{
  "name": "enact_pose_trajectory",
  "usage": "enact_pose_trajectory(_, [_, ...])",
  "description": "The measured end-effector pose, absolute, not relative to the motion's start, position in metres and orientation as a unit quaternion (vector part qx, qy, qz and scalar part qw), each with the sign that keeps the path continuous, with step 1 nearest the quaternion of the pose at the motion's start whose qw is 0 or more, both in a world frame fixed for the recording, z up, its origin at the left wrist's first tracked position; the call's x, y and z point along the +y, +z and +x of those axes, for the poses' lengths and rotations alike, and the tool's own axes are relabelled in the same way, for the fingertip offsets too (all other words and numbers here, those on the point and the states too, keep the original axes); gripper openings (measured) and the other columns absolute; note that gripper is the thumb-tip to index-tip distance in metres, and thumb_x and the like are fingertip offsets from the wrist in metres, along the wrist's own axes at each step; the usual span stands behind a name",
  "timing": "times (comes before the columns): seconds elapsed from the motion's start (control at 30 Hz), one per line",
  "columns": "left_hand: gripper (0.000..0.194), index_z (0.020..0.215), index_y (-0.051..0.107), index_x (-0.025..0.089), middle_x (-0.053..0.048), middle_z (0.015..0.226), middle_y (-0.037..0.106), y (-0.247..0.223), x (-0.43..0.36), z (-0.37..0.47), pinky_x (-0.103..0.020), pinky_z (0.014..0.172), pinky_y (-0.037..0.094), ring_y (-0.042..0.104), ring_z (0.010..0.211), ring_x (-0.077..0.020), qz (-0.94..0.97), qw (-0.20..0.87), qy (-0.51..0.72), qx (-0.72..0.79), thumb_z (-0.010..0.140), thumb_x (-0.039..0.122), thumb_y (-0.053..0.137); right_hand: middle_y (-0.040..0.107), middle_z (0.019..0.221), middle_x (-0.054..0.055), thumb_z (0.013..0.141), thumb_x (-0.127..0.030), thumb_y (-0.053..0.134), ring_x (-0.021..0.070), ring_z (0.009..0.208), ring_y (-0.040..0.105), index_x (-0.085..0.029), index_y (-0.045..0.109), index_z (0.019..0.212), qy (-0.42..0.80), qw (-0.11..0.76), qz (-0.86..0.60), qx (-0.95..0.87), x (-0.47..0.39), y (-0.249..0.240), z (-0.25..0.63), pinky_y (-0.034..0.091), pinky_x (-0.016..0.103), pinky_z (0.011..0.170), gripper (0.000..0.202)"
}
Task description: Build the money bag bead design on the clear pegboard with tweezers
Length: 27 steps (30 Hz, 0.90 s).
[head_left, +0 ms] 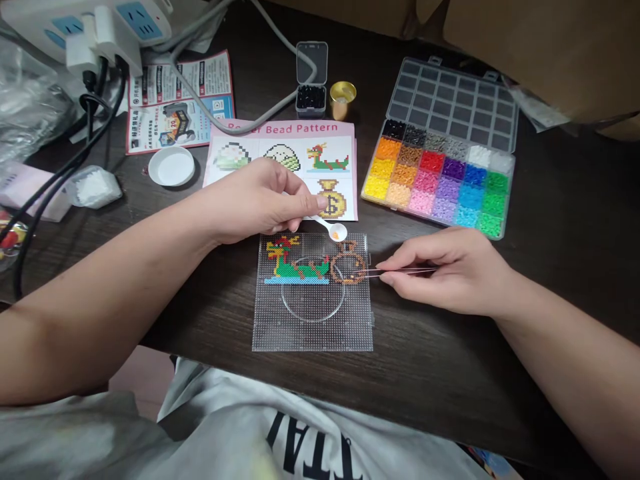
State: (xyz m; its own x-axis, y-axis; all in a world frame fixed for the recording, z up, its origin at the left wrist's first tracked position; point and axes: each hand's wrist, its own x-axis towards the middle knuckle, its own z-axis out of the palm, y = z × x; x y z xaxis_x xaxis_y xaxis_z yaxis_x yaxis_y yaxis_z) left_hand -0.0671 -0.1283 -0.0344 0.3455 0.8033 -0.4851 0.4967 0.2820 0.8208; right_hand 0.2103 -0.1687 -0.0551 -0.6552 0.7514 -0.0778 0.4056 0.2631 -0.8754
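My left hand [273, 200] pinches a small white spoon [338, 231] that carries a few orange beads above the top edge of a clear pegboard [310, 333]. Between the fingers of my right hand [445, 270] is a pair of tweezers [407, 271], its tips at the right side of a brown bead outline [334, 273] shaped like a money bag. Left of that outline, a finished-looking dragon boat of green, red, yellow and blue beads [303, 270] sits on the pegs. Partly under my left hand lies the bead pattern sheet [327, 160].
An open bead case [435, 180] with many colours stands at the back right. Behind the sheet are a small box of black beads [311, 99] and a gold cup [343, 100]. A white dish [171, 167], a leaflet [180, 100], cables and a power strip [143, 23] occupy the left.
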Motion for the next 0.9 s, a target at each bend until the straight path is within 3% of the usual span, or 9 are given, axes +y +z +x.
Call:
enact_pose_trajectory(0.43, [0.038, 0.061, 0.055, 0.013, 0.001, 0.049, 0.047, -0.0350, -0.1284, -0.0673, -0.023, 0.043, 0.020, 0.032, 0.041, -0.0019, 0.590, 0.567, 0.125, 0.561, 0.078, 0.043, 0.070, 0.075, 0.075, -0.001, 0.082, -0.022, 0.069, 0.0137, 0.056, 0.066, -0.025, 0.076, 0.083, 0.437, 0.176, -0.346, -0.811, -0.1675, -0.0556, 0.2099, 0.052, 0.025, 0.046, 0.007])
enact_pose_trajectory(0.9, [0.037, 0.063, 0.053, 0.012, 0.003, 0.051, 0.047, -0.0330, -0.1301, -0.0649, -0.022, 0.047, 0.018, 0.033, 0.043, 0.0002, 0.577, 0.577, 0.137, 0.562, 0.079, 0.040, 0.069, 0.071, 0.064, -0.002, 0.083, -0.022, 0.068, 0.0098, 0.048, 0.058, -0.021, 0.076, 0.083, 0.442, 0.186, -0.356, -0.802, -0.1691, -0.0550, 0.2079, 0.044, 0.022, 0.041, 0.008])
